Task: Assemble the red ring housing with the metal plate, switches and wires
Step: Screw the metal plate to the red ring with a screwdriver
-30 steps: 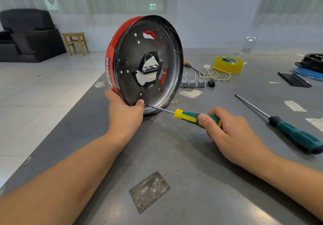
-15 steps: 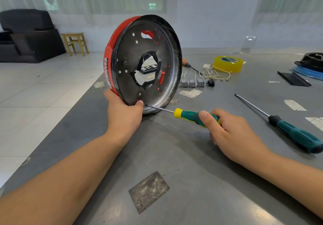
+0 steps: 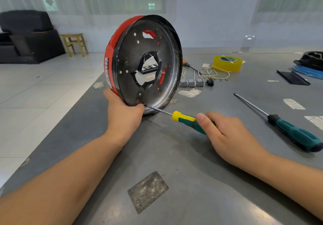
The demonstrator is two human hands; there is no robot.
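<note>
The red ring housing (image 3: 111,53) stands on edge on the grey table, with the dark metal plate (image 3: 148,50) seated in its open face toward me. My left hand (image 3: 124,112) grips the housing's lower rim and steadies it upright. My right hand (image 3: 227,133) holds the green and yellow screwdriver (image 3: 185,119), whose tip touches a point at the plate's bottom edge, right by my left thumb. Three grey switches (image 3: 191,82) with white leads lie behind the housing, next to a small black part (image 3: 210,82) and loose yellow wires (image 3: 218,73).
A long green-handled screwdriver (image 3: 295,133) lies to the right. A yellow tape roll (image 3: 227,63), an orange-handled tool (image 3: 189,65) and a black and blue object (image 3: 309,64) sit at the back. The table's left edge drops to tiled floor beside my left arm.
The housing has tilted slightly leftward and my right hand has rolled a little on the screwdriver handle; the tip stays at the same spot on the plate.
</note>
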